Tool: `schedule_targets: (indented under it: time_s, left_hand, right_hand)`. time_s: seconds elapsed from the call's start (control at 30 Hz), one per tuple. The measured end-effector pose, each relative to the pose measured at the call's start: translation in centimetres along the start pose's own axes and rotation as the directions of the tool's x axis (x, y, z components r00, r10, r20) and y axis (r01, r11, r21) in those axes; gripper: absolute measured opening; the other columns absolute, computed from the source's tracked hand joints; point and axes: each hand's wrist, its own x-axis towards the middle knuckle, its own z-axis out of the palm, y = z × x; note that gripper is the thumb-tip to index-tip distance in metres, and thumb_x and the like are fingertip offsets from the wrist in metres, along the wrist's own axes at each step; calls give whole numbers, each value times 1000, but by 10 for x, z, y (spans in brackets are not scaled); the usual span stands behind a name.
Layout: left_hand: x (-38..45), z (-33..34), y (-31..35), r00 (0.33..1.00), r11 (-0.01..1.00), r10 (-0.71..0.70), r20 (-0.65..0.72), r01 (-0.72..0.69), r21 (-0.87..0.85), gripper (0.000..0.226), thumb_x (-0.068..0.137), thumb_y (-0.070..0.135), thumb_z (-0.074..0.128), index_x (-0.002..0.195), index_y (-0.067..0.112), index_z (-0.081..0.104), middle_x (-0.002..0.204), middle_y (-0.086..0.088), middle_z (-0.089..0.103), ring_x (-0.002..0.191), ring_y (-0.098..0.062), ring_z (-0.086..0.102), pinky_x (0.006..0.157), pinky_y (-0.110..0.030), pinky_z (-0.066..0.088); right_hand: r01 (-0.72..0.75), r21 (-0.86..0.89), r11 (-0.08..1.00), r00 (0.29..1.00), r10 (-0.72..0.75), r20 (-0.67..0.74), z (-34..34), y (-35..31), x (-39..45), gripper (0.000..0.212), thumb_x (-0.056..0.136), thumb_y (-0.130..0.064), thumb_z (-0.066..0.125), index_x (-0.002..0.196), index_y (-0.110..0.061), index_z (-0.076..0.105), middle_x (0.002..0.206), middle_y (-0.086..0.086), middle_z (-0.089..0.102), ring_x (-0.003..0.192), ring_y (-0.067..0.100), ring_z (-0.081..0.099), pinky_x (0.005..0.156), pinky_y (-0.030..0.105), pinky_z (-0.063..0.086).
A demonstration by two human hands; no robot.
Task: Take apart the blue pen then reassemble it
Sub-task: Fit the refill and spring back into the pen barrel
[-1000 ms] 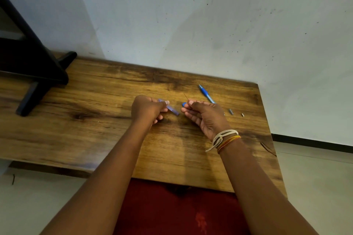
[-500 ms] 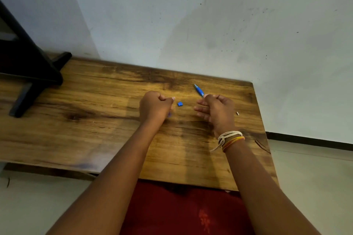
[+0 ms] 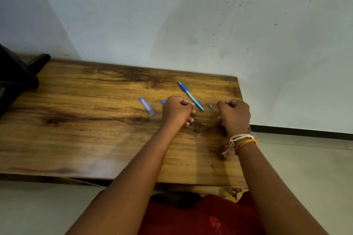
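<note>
Two fists, left (image 3: 177,109) and right (image 3: 234,113), fingers curled tight (contents hidden), on table (image 3: 95,129). Between them: pen (image 3: 191,96), small part (image 3: 210,106). Left: barrel (image 3: 147,108), cap (image 3: 163,101) half hidden.

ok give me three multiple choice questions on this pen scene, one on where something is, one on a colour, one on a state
1. Where does the long pen front section lie?
A. on the table between the two hands
B. on the floor
C. in the left hand

2. What colour is the small cap-like piece just left of the left hand?
A. red
B. blue
C. green

3. What state is the pen in?
A. fully assembled
B. in separate pieces on the wooden table
C. snapped in half in the right hand

Answers:
1. A, it rests on the wood, running from behind the left hand towards the right hand.
2. B, it shows bright blue.
3. B, the front section, the pale purple tube and small parts lie apart.
</note>
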Motion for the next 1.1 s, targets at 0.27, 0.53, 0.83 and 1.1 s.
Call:
schedule_targets:
  time_s: [0.27, 0.53, 0.83, 1.1]
  left_hand:
    - [5, 30, 4, 987, 997, 2, -162, 11, 79, 33, 85, 36, 67, 70, 7, 66, 57, -4, 69, 42, -19, 66, 46, -32, 57]
    - [11, 44, 5, 954, 973, 60, -294, 9, 229, 34, 81, 43, 69, 71, 11, 65, 60, 0, 69, 38, -11, 62, 37, -23, 50]
    - [13, 45, 8, 961, 979, -16, -276, 72, 193, 22, 75, 32, 72, 71, 10, 67, 54, 1, 68, 36, -9, 62, 38, -22, 50]
    - [8, 25, 20, 961, 944, -271, -54, 254, -208, 16, 78, 27, 70, 73, 11, 68, 51, 4, 67, 33, -7, 55, 36, -14, 36]
  right_hand:
    - [18, -70, 997, 994, -10, 113, -16, 17, 13, 18, 85, -24, 66, 67, -20, 64, 66, 1, 64, 67, 21, 64, 75, 37, 58]
    - [52, -72, 996, 985, -40, 168, -29, 24, 17, 21, 88, -24, 65, 68, -22, 61, 66, 1, 63, 54, 13, 58, 43, 14, 42]
    - [60, -70, 996, 982, -47, 183, -30, 27, 21, 17, 88, -24, 65, 72, -18, 63, 69, 3, 65, 57, 15, 61, 42, 14, 44]
    - [87, -54, 995, 981, -76, 180, -23, 25, 18, 18, 86, -24, 66, 68, -25, 63, 69, 1, 66, 72, 20, 66, 75, 37, 59]
